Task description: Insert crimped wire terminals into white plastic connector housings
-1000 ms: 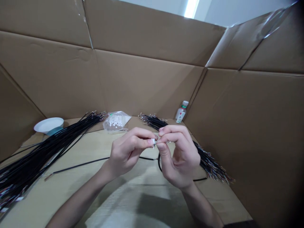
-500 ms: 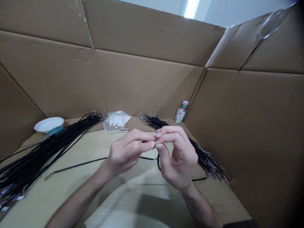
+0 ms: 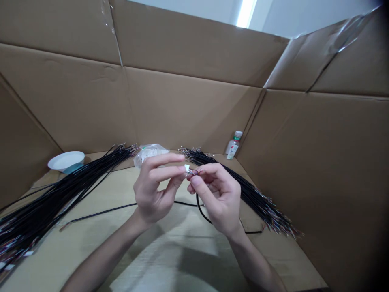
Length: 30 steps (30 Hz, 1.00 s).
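The left hand (image 3: 154, 192) pinches one white connector (image 3: 187, 167); its wires (image 3: 193, 172) run crosswise, rightward, into the right hand (image 3: 221, 198); two cable bundles (image 3: 69, 188) flank it.

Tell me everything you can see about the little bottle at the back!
The bottle is small, with a white cap and green just below it. Its body looks like clear or pale plastic, and its mostly white label has a red mark; the writing is too small to read. The cap is on. It seems to be standing up, near the corner where the cardboard walls meet. Neither hand touches it. I can't tell whether anything is inside.
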Available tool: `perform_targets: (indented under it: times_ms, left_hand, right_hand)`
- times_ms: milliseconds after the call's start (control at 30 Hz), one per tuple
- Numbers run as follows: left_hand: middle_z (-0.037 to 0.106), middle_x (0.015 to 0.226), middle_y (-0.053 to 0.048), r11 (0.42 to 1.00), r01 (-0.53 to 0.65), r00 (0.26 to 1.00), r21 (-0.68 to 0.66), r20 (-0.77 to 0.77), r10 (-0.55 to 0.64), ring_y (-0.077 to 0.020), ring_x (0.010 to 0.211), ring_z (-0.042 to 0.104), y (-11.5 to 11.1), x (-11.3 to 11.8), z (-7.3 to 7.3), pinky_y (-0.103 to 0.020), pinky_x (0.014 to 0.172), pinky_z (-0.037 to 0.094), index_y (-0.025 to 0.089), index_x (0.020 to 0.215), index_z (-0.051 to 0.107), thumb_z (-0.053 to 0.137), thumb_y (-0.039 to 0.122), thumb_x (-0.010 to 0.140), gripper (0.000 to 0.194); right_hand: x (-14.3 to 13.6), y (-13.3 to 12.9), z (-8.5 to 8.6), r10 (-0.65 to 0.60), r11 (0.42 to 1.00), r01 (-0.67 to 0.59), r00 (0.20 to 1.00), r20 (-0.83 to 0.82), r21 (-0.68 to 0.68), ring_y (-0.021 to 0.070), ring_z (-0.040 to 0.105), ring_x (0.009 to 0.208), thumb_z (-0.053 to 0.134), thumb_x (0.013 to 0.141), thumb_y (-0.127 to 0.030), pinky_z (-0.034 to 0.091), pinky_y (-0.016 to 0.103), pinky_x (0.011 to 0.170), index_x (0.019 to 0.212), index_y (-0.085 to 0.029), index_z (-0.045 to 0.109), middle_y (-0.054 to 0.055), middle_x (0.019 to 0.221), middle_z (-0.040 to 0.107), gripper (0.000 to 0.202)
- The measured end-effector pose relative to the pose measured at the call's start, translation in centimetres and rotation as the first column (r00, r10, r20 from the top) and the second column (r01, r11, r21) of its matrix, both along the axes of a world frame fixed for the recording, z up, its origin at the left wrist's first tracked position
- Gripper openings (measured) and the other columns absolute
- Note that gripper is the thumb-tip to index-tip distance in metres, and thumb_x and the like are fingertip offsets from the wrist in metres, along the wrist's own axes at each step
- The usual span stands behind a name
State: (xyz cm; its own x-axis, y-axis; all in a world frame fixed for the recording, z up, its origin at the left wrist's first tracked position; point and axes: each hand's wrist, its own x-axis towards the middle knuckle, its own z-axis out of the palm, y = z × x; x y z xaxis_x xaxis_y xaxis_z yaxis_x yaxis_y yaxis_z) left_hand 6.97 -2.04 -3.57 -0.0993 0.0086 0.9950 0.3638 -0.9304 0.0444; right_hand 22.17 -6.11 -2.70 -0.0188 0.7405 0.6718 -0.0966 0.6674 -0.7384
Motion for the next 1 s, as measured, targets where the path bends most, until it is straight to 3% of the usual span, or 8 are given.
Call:
perform_targets:
  times_ms: [167,467,800,1000]
  left_hand:
    - [0.076,0.112,-0.003,0.983,-0.146,0.977,0.11,-0.14,0.161,-0.0162,0.097,0.075,-0.7,-0.6,0.7,-0.031,0.087,0.065,0.023,0.11,0.072,0.081,0.013,0.091,0.024]
    - [0.074,0.095,0.0,0.973,-0.184,0.977,0.14,-0.084,0.197,-0.0155,0.086,0.073,-1.2,-0.1,0.8,-0.03,0.083,0.065,0.021,0.103,0.075,0.083,0.009,0.088,0.021]
    - [0.081,0.097,0.0,0.98,-0.149,0.977,0.133,-0.134,0.167,-0.014,0.083,0.077,-2.0,0.6,0.4,-0.025,0.077,0.065,0.018,0.102,0.075,0.08,0.006,0.089,0.018]
    - [0.077,0.095,-0.002,0.998,-0.02,0.996,0.06,-0.085,0.025,-0.0132,0.082,0.074,-1.9,0.2,0.6,-0.025,0.073,0.063,0.017,0.103,0.073,0.081,0.008,0.087,0.02]
  right_hand:
    - [-0.2,-0.1,0.0,-0.031,0.999,0.032,0.998,-0.053,0.006,0.0093,0.072,0.062,0.075,0.095,-0.02,0.061,0.019,0.058,0.095,-0.022,0.069,-0.003,0.082,0.073,0.007]
    - [-0.2,-0.1,-0.2,-0.016,0.999,0.018,0.998,-0.067,0.03,0.0103,0.069,0.058,0.075,0.094,-0.022,0.058,0.022,0.052,0.094,-0.021,0.068,-0.001,0.082,0.072,0.008]
    - [-0.3,-0.1,-0.6,-0.117,0.99,0.126,0.985,-0.127,0.062,0.0102,0.061,0.057,0.076,0.091,-0.017,0.05,0.023,0.047,0.084,-0.022,0.068,-0.002,0.079,0.068,0.011]
    - [-0.2,-0.2,-0.3,-0.073,0.99,0.084,0.993,-0.096,0.115,0.0115,0.06,0.06,0.075,0.089,-0.013,0.051,0.025,0.053,0.079,-0.022,0.065,-0.002,0.072,0.067,0.017]
